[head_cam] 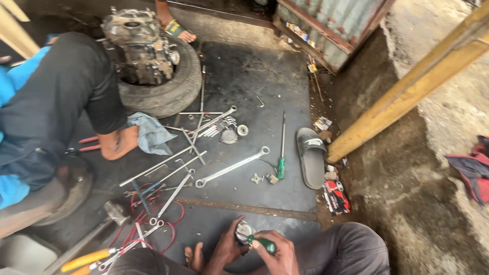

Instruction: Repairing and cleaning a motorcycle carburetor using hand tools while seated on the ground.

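I am seated on the dark floor mat (244, 91), and both hands meet low in the view, at about six o'clock. My left hand (226, 247) is cupped around a small round metal part (243, 231), fingers curled under and behind it so that only its pale top face shows. My right hand (277, 252) is closed in a fist on a green-handled screwdriver (265, 245); the handle sticks out toward nine o'clock and the tip seems to meet the part, though the contact itself is hidden.

To do this well I judge the part wants a firm cradle, with the driver square to the fastener and pressed in before any turn, since a tilted tip could slip toward my left fingers. Those fingers lie at eight o'clock of the part, touching it; my right knuckles sit just beside it at four o'clock.

Up at twelve o'clock lies a long combination spanner (232, 166), with a second green screwdriver (281, 153) at one o'clock and a grey sandal (310, 155) beyond it. At ten o'clock, red wires (170, 224) tangle under more spanners. Another person's bare foot (118, 142) rests by a tyre (173, 89) that carries an engine block (137, 46).
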